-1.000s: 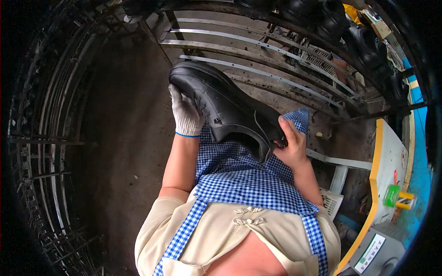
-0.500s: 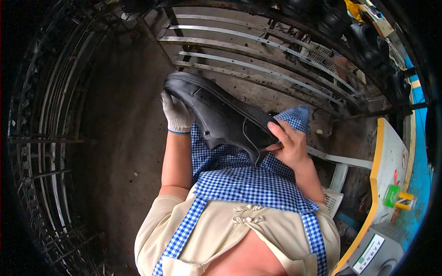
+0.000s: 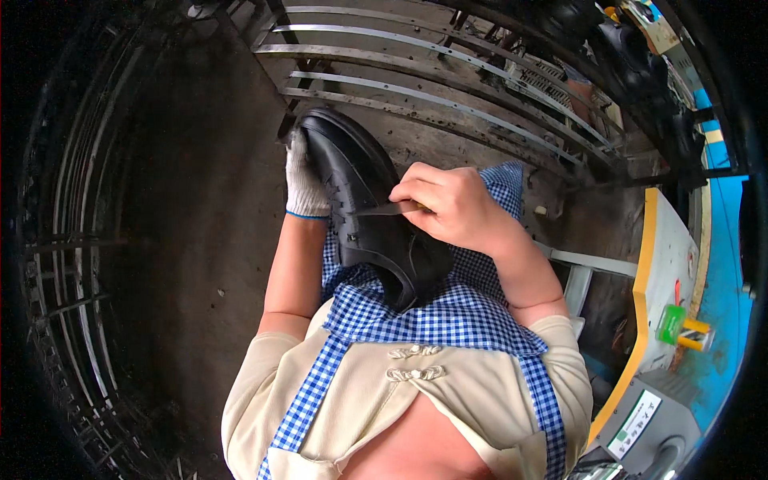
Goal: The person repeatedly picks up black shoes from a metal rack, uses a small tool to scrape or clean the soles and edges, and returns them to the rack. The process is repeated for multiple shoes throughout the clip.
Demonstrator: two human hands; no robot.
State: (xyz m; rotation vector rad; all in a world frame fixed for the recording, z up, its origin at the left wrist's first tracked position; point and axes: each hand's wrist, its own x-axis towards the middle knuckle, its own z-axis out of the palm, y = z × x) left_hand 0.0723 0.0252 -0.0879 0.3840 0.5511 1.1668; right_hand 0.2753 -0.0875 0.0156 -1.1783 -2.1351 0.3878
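A black leather shoe [image 3: 342, 156] is held over my lap, its toe pointing up and away and its opening low, near my apron. My left hand [image 3: 302, 180], in a white knit glove, grips it at the toe end from the left; its fingertips are partly hidden behind the shoe. My bare right hand [image 3: 448, 204] is closed on a thin-bladed knife [image 3: 379, 210]. Only the blade and a bit of yellowish handle show. The blade points left across the shoe, its tip at the lacing side of the upper.
Ahead stands a metal rack [image 3: 432, 76] with long rails, and black shoes [image 3: 628, 68] sit at its far right. More metal racking [image 3: 80, 304] lines the left. At the right are a yellow-edged white panel [image 3: 656, 272], a green-and-yellow container [image 3: 684, 328] and a grey machine box [image 3: 640, 424].
The shoe has swung round so its heel end is nearer me. My right hand has left the heel and come over the upper, the knife blade now showing. My left hand keeps its hold.
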